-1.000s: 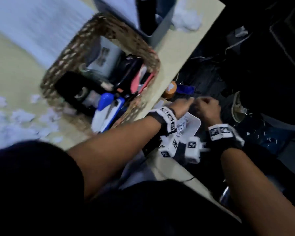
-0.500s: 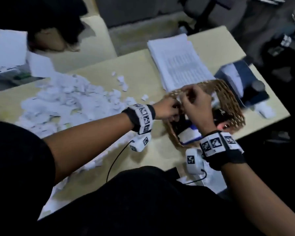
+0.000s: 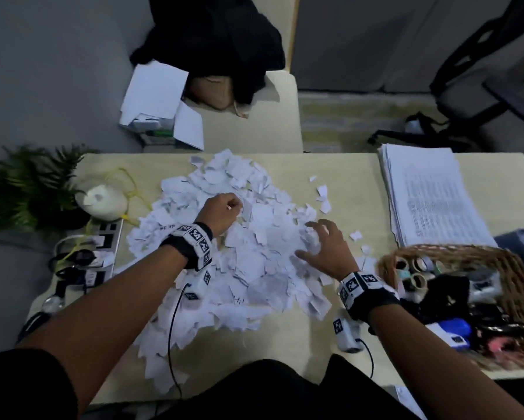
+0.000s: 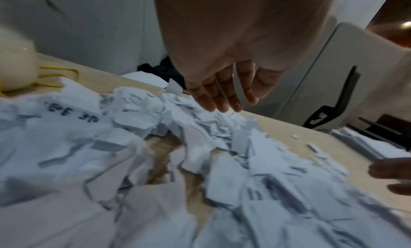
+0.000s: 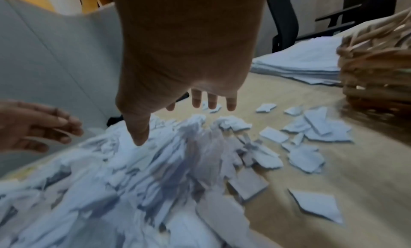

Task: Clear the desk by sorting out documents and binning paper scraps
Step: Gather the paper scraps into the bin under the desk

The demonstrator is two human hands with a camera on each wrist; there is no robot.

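A big heap of torn white paper scraps (image 3: 254, 262) covers the middle of the beige desk (image 3: 345, 183). My left hand (image 3: 224, 207) hovers over the heap's far left part, and in the left wrist view the left hand (image 4: 222, 97) has its fingers straight, pointing down at the scraps (image 4: 200, 137), holding nothing. My right hand (image 3: 321, 241) is spread over the heap's right side. In the right wrist view, the right hand (image 5: 175, 111) is open just above the scraps (image 5: 177, 146). A neat stack of printed documents (image 3: 424, 192) lies at the far right.
A wicker basket (image 3: 509, 268) of tape rolls and office bits stands at the right front, close to my right wrist. At the left are a plant (image 3: 27, 189), a white pot (image 3: 103, 201), a yellow cable and a power strip (image 3: 103, 237). A chair with a black bag (image 3: 218, 50) stands behind the desk.
My view swung from the floor beside the desk back onto the desktop. Both hands left the basket, moved left over the scrap heap and went from pinched together to open and apart.
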